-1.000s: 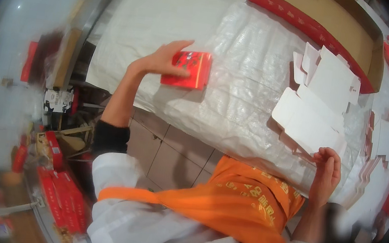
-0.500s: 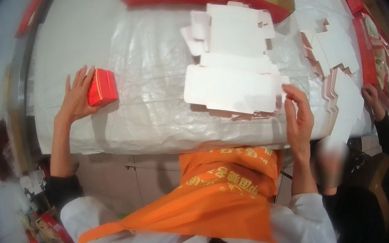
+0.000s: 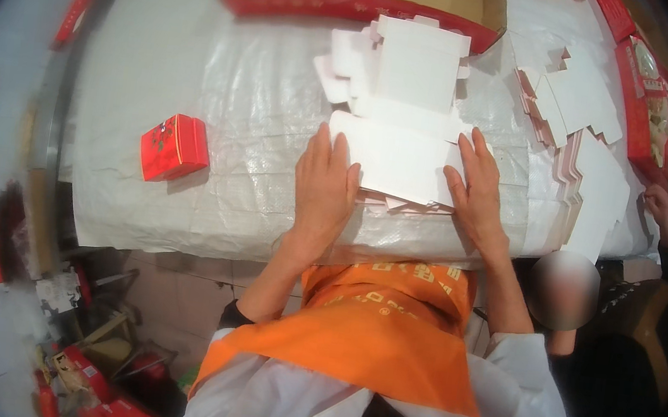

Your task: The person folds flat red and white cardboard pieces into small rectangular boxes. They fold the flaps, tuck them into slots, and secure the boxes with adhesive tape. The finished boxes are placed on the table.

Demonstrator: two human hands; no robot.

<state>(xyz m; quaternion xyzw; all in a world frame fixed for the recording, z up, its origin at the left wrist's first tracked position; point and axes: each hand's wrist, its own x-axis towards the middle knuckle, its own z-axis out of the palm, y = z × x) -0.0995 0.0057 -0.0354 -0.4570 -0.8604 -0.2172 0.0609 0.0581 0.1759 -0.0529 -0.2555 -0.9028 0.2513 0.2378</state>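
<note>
A stack of white flat carton blanks [image 3: 417, 77] lies in the middle of the table, its sheets fanned unevenly at the left. My left hand [image 3: 325, 182] rests at the left edge of the nearest panel, fingers stretched and slightly apart. Along that panel's right edge is my right hand [image 3: 478, 189], with its fingers extended and its thumb spread over the panel. Both hands touch the top blank; their undersides are hidden. A small red box [image 3: 174, 149], folded up and printed, stands alone on the left of the table.
A shallow red-rimmed cardboard tray [image 3: 367, 6] sits at the far side. More stacked blanks [image 3: 585, 102] lie at the right, near large red packages [image 3: 643, 105]. Another person's hand [image 3: 662, 205] shows at the far right. The table's near edge [image 3: 178, 252] runs before my orange apron.
My left hand has let go of the red box and moved right to the blanks. My right hand has come in against their right side. The top blank has shifted and turned slightly.
</note>
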